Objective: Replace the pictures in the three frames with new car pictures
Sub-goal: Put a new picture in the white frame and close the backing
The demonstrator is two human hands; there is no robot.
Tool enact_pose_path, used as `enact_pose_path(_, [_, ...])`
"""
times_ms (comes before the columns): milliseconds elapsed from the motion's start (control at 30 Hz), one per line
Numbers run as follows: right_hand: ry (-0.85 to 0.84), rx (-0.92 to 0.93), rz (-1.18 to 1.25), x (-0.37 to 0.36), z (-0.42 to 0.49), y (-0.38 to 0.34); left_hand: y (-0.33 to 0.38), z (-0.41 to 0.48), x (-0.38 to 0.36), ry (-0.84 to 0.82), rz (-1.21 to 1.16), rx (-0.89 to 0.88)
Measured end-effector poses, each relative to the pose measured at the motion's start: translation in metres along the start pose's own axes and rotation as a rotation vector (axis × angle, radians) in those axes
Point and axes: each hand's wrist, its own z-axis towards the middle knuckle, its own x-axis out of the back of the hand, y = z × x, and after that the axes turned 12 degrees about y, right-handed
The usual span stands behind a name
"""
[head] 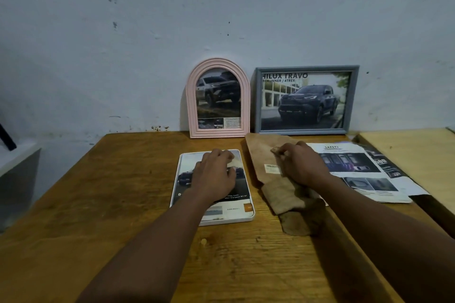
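While left hand (214,176) fingers (222,155) bunch atop the white frame's (249,219) car picture (186,176) (grip unclear), right hand (301,166) fingers (280,151) pinch the brown backing board (258,155) beside it.

Wooden table (123,204), scuffed pale wall (147,32)
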Motion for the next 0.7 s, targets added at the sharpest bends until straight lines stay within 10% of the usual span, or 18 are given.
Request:
enact_pose_path(400, [0.1,0.147,0.199,0.032,0.006,-0.049,-0.014,-0.002,0.03,0.056,-0.193,0.109])
enact_pose_path(700, [-0.118,0.394,-0.134,0.019,-0.013,-0.141,-0.054,-0.01,0.081,0.281,-0.464,0.447])
